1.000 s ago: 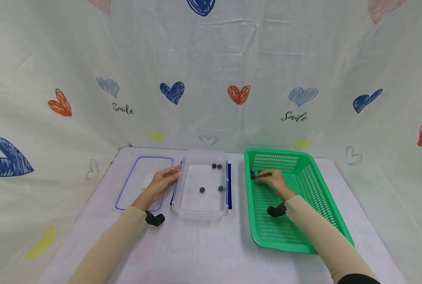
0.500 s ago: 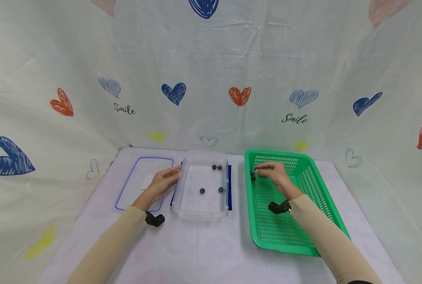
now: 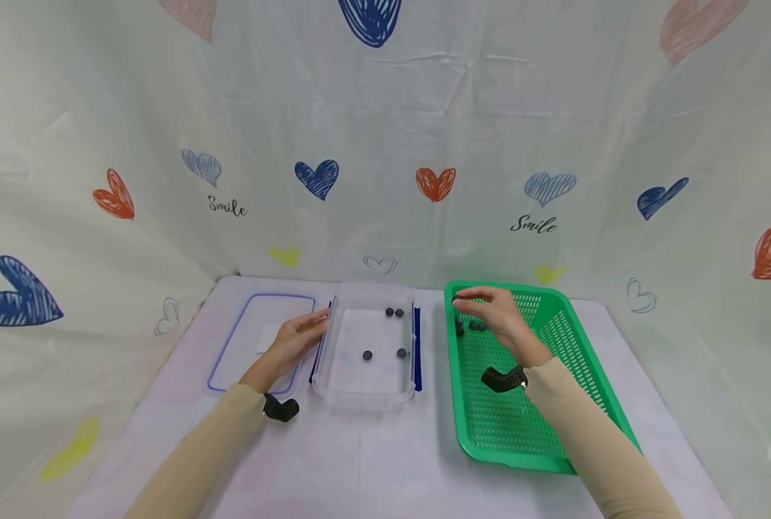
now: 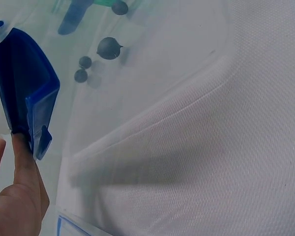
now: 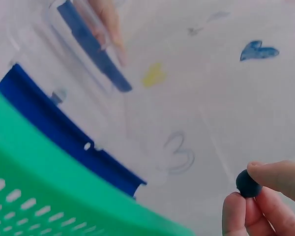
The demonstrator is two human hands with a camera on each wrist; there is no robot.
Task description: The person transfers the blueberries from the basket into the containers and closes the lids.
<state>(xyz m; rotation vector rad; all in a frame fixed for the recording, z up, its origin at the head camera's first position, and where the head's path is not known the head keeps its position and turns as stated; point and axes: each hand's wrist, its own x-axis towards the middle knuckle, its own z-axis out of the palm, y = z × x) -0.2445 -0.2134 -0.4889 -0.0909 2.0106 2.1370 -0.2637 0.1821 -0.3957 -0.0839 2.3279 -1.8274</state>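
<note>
My right hand (image 3: 498,321) is raised over the upper left part of the green basket (image 3: 461,411). Its thumb and fingertips pinch a small dark ball (image 5: 248,184), plain to see in the right wrist view. Several more dark balls (image 3: 478,326) lie in that basket near its left wall. With fairly straight fingers, my left hand (image 3: 290,346) touches the left side of a clear plastic box (image 3: 362,398). Its fingertips meet the box's blue clip (image 4: 44,93), which hangs unfastened. Inside the box several dark balls (image 3: 367,355) are spread out.
A clear lid (image 3: 233,349) with a blue seal lies left of the box, partly behind my left hand. Along the box's right side is another blue clip (image 3: 418,349), swung outward. A plastic sheet printed with hearts (image 3: 316,179) hangs behind the table.
My right hand has lifted from among the balls in the basket and moved up and slightly left, a ball pinched in it. The left hand keeps its place at the box.
</note>
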